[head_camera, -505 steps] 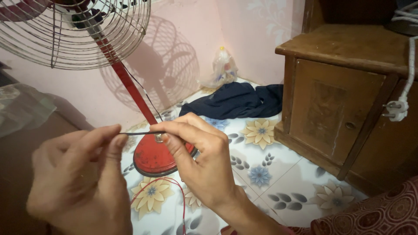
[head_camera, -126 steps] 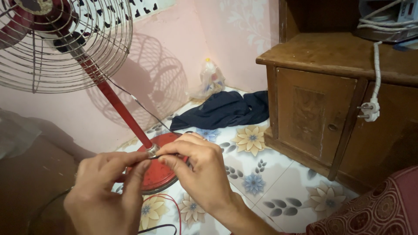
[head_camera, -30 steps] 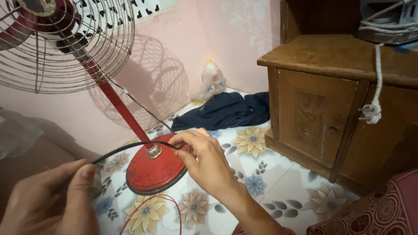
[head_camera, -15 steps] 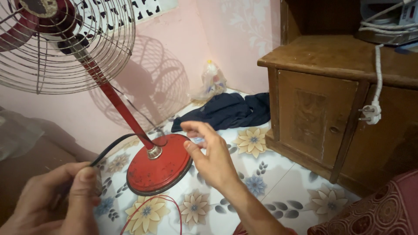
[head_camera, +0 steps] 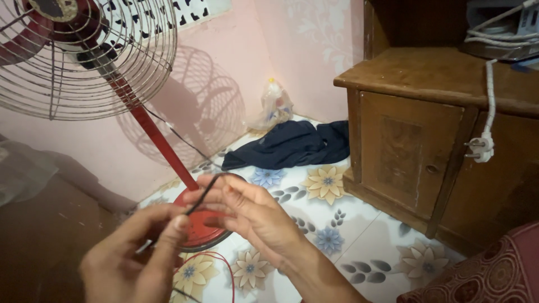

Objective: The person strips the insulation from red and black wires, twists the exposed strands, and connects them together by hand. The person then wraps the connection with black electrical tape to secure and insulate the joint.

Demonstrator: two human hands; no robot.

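Risk: the thin black wire could slip out of the pinch or kink where it bends between the two hands, judging by how slight the grip on it looks
Cause: only fingertips hold it, and the wire runs taut and slanted from one hand up to the other
Left hand: fingers closed narrow, thumb against forefinger, pinching the lower end of the black wire
Right hand: fingers bent in close, touching the upper part of the wire; whether they clamp it or only steady it, I cannot tell
Black wire: between the two sets of fingers, rising from the left pinch to the right fingertips
Behind the fingers: round red fan base on the flowered floor, its red pole slanting up to the wire fan cage
Below the fingers: a thin red wire looping on the floor
Far right of the fingers: wooden cabinet with a white plug hanging; dark blue cloth lies by the wall
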